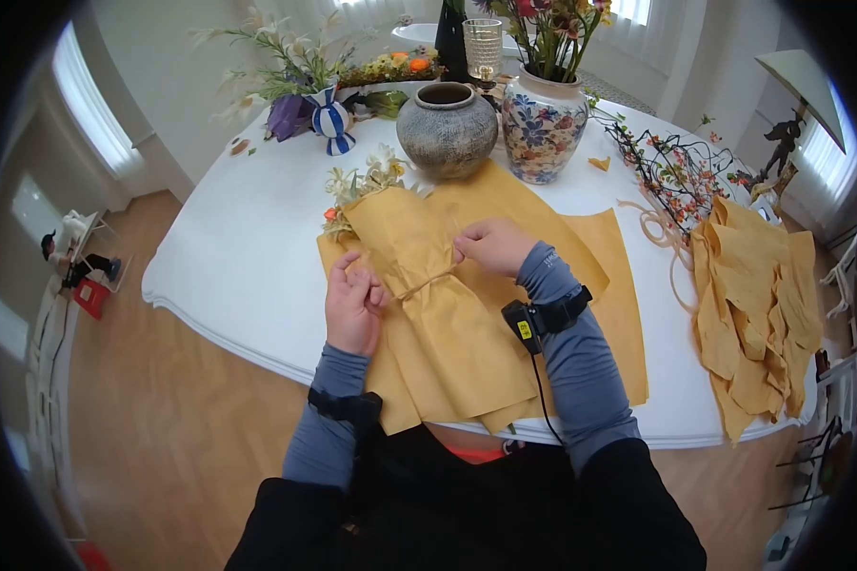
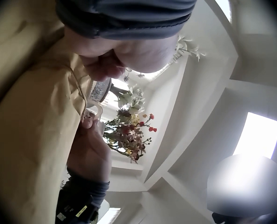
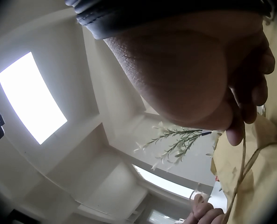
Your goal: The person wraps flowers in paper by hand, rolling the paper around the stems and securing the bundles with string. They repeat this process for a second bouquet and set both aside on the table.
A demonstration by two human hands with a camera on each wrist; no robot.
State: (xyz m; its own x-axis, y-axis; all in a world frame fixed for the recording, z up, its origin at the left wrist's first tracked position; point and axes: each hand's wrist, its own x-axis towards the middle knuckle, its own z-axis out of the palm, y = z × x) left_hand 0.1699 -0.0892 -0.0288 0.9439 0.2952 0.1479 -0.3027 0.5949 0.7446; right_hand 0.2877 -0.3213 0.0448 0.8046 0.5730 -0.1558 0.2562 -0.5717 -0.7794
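Observation:
A bouquet wrapped in yellow-brown paper [image 1: 448, 352] lies on the white table, its pale flowers [image 1: 367, 181] showing at the far end. A thin tan cord [image 1: 428, 285] crosses the wrap's gathered waist. On the right side, my right hand [image 1: 495, 247] pinches one cord end between thumb and fingertips; the right wrist view shows that cord [image 3: 244, 154] running taut from the fingers and crossing another strand. My left hand [image 1: 354, 309] is at the wrap's left edge, fingers curled at the cord's other end, the grip itself partly hidden.
More wrapping paper [image 1: 609, 238] lies beneath the bouquet. Behind it stand a grey pot [image 1: 446, 133], a floral vase [image 1: 546, 128] and a blue-striped vase [image 1: 332, 122]. Crumpled paper [image 1: 757, 314], loose ribbon [image 1: 671, 233] and flowering branches [image 1: 671, 167] lie at the right.

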